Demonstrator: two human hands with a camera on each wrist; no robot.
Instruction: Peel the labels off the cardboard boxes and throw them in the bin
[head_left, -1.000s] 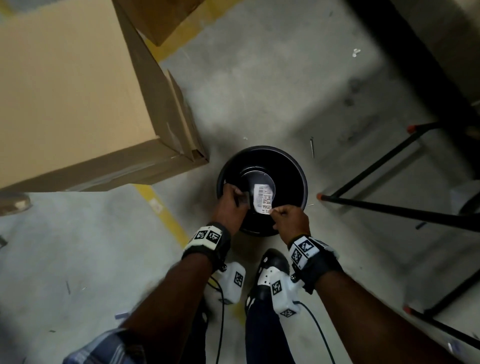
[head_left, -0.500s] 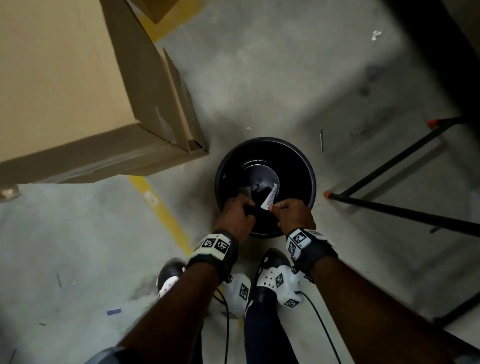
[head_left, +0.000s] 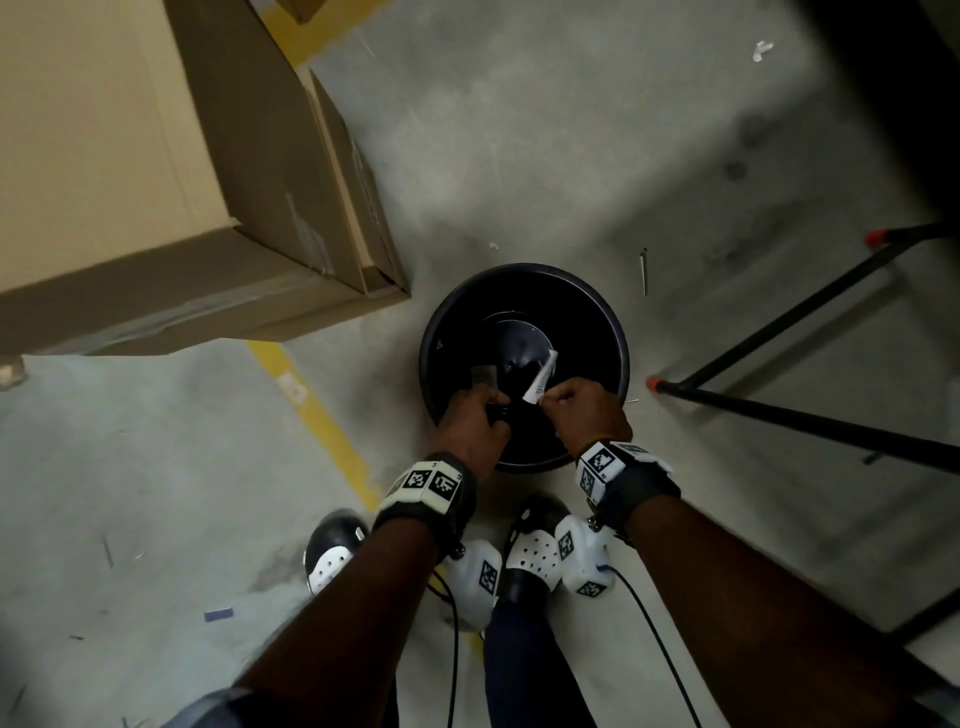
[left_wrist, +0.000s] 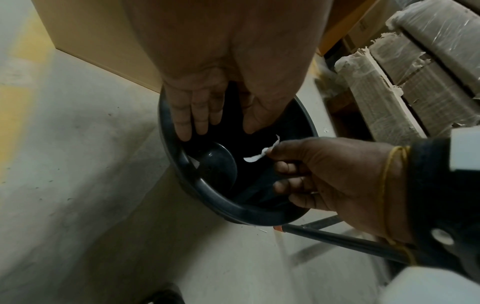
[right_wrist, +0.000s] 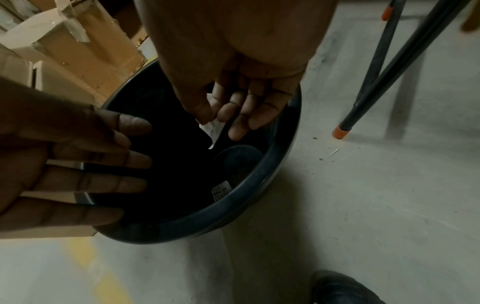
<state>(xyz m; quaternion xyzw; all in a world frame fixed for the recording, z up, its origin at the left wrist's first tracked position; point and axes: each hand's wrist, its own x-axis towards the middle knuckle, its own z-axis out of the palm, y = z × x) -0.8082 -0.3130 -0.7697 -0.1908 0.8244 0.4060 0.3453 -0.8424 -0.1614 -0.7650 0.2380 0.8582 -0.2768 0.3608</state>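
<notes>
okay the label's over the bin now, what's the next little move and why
Probably just let go: the right hand pinches the peeled label directly above the black bin opening, and the left hand is open, off the label. Parting thumb and forefinger should drop it in, beside the label already inside.

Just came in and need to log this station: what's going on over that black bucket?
A person stands over the black bin on the concrete floor. The right hand pinches a peeled white label above the bin's opening, not yet dropped. The left hand is open with straight fingers over the bin, holding nothing. Another label already lies inside. A large cardboard box stands beside the bin.
</notes>
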